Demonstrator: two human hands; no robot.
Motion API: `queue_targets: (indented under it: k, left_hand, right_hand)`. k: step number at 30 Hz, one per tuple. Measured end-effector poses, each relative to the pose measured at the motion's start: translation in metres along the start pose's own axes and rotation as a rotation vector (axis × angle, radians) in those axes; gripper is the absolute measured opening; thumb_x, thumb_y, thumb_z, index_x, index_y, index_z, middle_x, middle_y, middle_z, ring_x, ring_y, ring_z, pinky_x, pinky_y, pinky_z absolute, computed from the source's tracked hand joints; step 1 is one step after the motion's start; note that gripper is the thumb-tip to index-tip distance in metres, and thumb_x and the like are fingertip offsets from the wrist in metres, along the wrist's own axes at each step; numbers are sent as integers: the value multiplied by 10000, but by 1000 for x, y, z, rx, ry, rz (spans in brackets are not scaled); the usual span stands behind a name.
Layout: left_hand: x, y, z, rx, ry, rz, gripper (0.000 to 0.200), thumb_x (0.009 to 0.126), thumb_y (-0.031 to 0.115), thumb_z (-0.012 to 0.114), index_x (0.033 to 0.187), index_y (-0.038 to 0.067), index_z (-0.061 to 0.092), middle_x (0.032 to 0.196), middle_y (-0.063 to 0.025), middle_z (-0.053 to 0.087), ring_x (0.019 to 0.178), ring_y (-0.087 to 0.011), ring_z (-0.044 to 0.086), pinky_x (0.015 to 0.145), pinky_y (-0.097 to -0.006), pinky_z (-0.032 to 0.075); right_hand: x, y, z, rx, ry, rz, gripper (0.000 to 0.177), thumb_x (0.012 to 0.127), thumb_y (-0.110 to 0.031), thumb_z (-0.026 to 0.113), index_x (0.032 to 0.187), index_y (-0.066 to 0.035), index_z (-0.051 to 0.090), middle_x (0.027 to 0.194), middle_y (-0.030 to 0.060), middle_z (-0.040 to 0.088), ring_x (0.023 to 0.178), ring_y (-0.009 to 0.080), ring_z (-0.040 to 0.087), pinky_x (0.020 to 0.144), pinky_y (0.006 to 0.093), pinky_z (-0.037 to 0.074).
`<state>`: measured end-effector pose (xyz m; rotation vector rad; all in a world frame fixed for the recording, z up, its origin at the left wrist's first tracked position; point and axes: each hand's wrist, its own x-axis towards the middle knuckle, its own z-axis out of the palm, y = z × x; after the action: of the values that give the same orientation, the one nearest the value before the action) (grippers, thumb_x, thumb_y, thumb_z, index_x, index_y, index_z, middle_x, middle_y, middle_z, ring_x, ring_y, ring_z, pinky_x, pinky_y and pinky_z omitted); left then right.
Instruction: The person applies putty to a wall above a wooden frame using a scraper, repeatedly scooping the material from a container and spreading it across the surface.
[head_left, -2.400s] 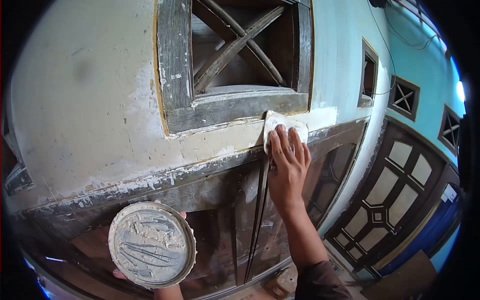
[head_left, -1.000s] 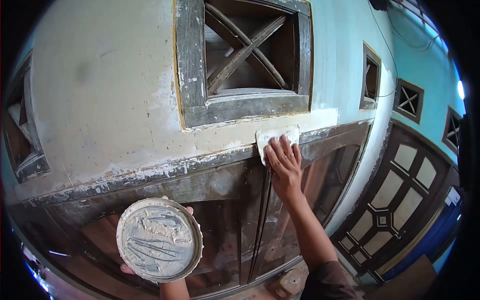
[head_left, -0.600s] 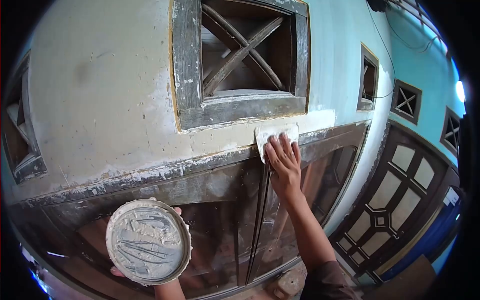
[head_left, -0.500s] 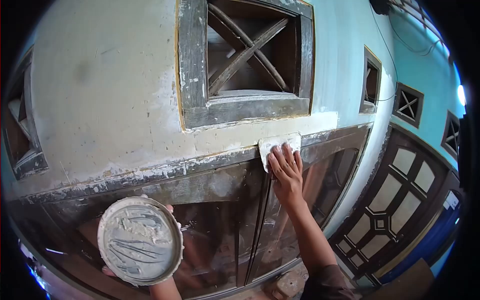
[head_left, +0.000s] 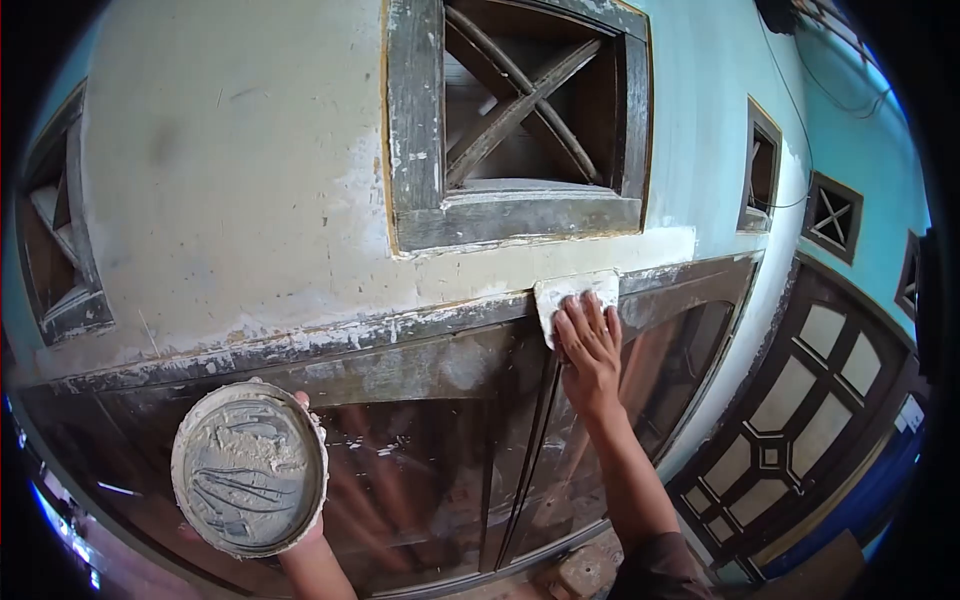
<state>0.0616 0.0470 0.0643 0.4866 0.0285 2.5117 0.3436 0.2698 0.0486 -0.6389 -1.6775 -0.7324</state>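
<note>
My right hand [head_left: 592, 352] presses a flat, whitish putty-smeared scraper [head_left: 572, 292] against the top edge of the brown window frame [head_left: 440, 362], just below the beige wall [head_left: 250, 170]. Its fingers are spread over the scraper's face. At the lower left, my left hand [head_left: 312, 530] holds a round lid [head_left: 250, 468] from beneath. Grey-beige putty with streaks lies across the lid and crusts its rim. Most of the left hand's fingers are hidden behind the lid; fingertips show at its upper right edge.
Above the hands is a wooden vent frame [head_left: 420, 228] with crossed bars. Glass panes [head_left: 400, 480] lie behind the lid. A dark door [head_left: 790, 400] with light panels stands at the right. Smaller vents [head_left: 832, 216] and hanging cables are at the upper right.
The view has shifted slightly, so the wall and frame appear farther right. The lid has moved left and slightly up in view. My right hand remains on the scraper at the frame's edge.
</note>
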Motion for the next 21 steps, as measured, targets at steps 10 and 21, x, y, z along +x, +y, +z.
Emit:
queue_targets:
  k: [10,21]
  left_hand:
    - [9,-4,4,-271,-693,-109,754,985,569,431,1545,92,267,1513,-225,399,1360,-488,399,1029,-612,467]
    - [19,9,-12,83,-810,98,937,875,750,480,1542,115,303,1545,-161,382,1388,-479,369,1119,-616,368]
  right_hand:
    - [16,-3,9,-21,20,6,486,830,35,651,1292,-113,639,1395,79,593,1394,313,456,1167,503,252]
    - [30,-5,1,-15,24,2,448,860,2,659,1295,-98,625,1388,104,593,1400,343,440,1154,519,264]
